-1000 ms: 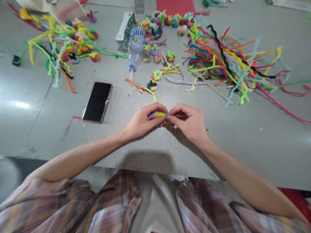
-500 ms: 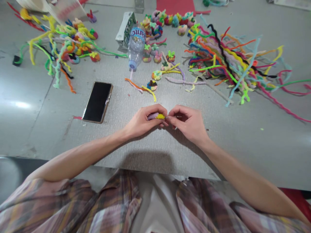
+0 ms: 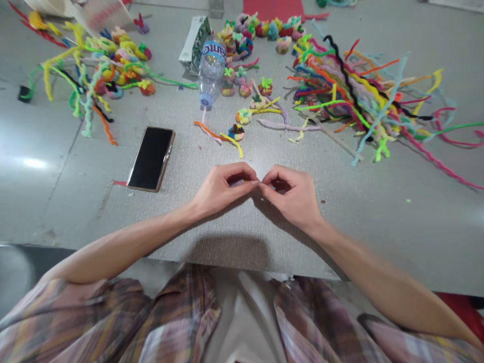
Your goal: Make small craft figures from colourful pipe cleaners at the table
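My left hand (image 3: 219, 187) and my right hand (image 3: 293, 194) meet fingertip to fingertip just above the grey table (image 3: 242, 222), near its front edge. Both are closed in a pinch on a small piece of coiled pipe cleaner (image 3: 240, 181). Only a sliver of pale purple and yellow shows between the left fingers; the rest is hidden. Nothing shows in the gap under the curled right fingers.
A black phone (image 3: 151, 158) lies to the left of my hands. A plastic bottle (image 3: 210, 70) lies on its side further back. A heap of loose coloured pipe cleaners (image 3: 355, 96) spreads at the right, another (image 3: 91, 75) at the back left, with several small coiled pieces (image 3: 245, 38) between them.
My fingers have closed further over the coiled piece, so its yellow and purple part is nearly hidden now. Both hands shifted slightly; the camera view dipped a little.
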A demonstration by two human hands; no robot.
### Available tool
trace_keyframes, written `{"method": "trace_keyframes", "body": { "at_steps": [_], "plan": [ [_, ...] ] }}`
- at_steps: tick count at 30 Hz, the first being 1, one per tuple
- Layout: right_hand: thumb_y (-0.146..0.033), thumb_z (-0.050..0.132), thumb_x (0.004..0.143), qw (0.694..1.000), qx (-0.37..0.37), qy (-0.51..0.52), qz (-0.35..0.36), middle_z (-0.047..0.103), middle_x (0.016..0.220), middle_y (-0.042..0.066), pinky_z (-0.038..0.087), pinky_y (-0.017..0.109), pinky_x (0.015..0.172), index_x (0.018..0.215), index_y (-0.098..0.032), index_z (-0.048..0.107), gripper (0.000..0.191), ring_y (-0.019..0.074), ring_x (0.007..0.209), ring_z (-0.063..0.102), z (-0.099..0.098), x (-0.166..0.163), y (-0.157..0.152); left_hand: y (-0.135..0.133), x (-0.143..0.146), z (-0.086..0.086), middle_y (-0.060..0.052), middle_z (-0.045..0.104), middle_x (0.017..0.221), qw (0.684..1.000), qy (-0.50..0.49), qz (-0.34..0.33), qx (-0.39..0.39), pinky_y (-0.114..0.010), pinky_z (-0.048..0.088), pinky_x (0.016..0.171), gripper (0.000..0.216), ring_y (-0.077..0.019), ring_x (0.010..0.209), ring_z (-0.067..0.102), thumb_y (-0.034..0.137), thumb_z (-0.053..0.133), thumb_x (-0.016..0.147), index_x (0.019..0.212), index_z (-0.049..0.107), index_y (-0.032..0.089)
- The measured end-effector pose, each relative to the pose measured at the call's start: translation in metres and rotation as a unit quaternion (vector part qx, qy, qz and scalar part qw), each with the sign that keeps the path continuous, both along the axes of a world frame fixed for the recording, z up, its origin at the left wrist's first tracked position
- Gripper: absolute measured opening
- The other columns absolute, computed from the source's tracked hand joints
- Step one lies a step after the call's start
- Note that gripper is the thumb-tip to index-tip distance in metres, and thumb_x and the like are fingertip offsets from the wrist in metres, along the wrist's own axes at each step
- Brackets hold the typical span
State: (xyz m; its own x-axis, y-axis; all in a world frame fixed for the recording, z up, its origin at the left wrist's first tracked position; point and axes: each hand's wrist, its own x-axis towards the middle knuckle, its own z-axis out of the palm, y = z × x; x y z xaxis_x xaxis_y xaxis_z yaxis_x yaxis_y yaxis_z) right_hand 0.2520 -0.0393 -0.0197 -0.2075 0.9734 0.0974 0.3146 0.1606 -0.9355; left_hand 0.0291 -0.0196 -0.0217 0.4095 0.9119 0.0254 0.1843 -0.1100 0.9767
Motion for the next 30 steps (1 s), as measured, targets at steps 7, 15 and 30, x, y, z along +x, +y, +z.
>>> {"method": "trace_keyframes", "body": {
  "at_steps": [7,15,30],
  "plan": [
    [-0.034,0.081,0.099,1.000,0.026,-0.016,-0.007,0.072,0.076,0.000,0.045,0.034,0.064,0.081,-0.024,0.070,0.023,0.0168,0.069,0.061,-0.002,0.000,-0.001,-0.002,0.004,0.006,-0.005,0.079,0.095,0.998,-0.042,0.016,-0.049,-0.030,0.061,0.083,0.014,-0.0164,0.089,0.075,0.031,0.082,0.098,0.094,0.080,0.018],
    [-0.038,0.080,0.102,0.999,-0.043,0.028,-0.008,0.077,0.075,0.000,0.051,0.034,0.062,0.091,-0.026,0.071,0.019,0.0185,0.067,0.070,-0.008,-0.001,-0.006,-0.001,0.004,0.007,-0.004,0.079,0.092,0.994,-0.058,0.011,-0.094,-0.030,0.059,0.079,0.013,-0.0157,0.086,0.073,0.029,0.084,0.093,0.095,0.079,0.018],
    [-0.029,0.074,0.100,1.000,-0.015,-0.011,0.016,0.071,0.074,-0.001,0.045,0.033,0.063,0.087,-0.026,0.070,0.015,0.0160,0.066,0.060,-0.007,0.004,0.000,0.000,0.002,0.002,-0.004,0.080,0.098,0.996,-0.045,-0.002,-0.082,-0.030,0.063,0.084,0.014,-0.0173,0.092,0.076,0.028,0.086,0.092,0.101,0.082,0.019]
  ]
}}
